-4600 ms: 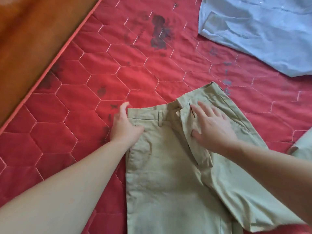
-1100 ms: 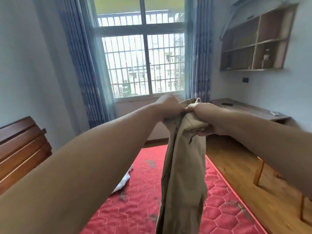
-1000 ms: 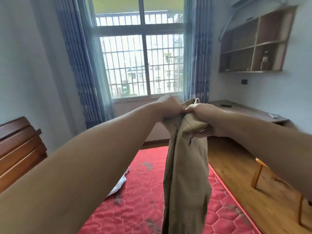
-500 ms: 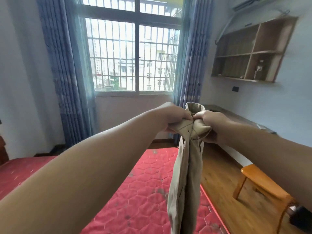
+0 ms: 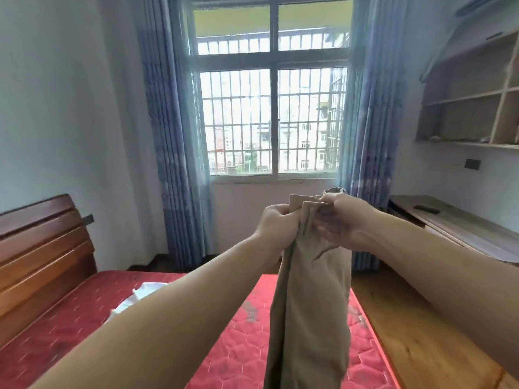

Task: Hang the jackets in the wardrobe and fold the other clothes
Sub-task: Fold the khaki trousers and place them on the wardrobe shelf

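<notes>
With your left hand [image 5: 276,224] and right hand [image 5: 344,223] each pinching the waistband of the khaki trousers [image 5: 310,304] hanging above the red mattress [image 5: 230,357], keep both grips tight, align the legs, then lower them flat.

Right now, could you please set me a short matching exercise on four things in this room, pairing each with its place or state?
Things:
1. khaki trousers
2. blue curtains
3. wooden headboard
4. wall shelf

Places or states:
A. at the left edge, at the head of the red mattress
B. hanging on either side of the window
C. held up at the waistband by the left hand and right hand
D. mounted high on the right wall

Pairs: 1-C, 2-B, 3-A, 4-D
</notes>
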The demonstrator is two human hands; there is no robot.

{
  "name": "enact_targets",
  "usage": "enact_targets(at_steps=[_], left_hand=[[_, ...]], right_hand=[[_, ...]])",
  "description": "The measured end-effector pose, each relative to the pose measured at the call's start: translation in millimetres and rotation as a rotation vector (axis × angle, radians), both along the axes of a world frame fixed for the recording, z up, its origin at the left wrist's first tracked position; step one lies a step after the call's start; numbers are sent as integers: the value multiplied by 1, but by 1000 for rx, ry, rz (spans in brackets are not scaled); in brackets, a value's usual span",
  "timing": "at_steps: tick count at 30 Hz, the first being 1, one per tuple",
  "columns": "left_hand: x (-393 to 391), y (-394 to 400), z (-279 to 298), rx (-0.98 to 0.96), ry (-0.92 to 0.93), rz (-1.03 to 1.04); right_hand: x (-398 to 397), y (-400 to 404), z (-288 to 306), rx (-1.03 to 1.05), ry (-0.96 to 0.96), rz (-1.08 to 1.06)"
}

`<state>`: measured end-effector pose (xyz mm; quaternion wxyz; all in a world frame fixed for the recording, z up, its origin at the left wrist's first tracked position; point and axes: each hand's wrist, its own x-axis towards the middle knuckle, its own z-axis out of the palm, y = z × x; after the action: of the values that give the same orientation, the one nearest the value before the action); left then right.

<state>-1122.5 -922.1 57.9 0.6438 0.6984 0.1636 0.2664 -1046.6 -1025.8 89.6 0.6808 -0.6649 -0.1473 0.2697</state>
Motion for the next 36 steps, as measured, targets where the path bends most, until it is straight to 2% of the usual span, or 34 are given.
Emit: enact_targets(at_steps=[7,11,14,16,18,22,25,27,29,32,36], left_hand=[[8,-2,-3,223,-60,86],[7,-7,-14,282,-98,-17],[11,-4,-21,401,-118,15],[13,-1,-22,368,-153,52],[12,1,-20,269,-172,52],[6,7,-13,75,-175,-13],[1,14,-1,42,-197,-107],[-5,19,9,65,-176,-162],[-11,27,17,71,-170,-185],[-21,39,24,51,-174,-171],[-29,52,24,54,-202,-90]], right_hand=[[4,-1,4,39,3,-16],[5,3,0,58,3,-22],[6,1,-1,43,-16,-24],[5,-4,0,-2,-36,34],[9,-12,1,-115,-223,33],[30,-26,7,-284,-990,-16],[39,-34,18,-571,-1195,267],[41,-35,25,-772,-1286,346],[47,-38,32,-850,-1277,359],[54,-46,40,-929,-1084,424],[58,-45,49,-800,-945,405]])
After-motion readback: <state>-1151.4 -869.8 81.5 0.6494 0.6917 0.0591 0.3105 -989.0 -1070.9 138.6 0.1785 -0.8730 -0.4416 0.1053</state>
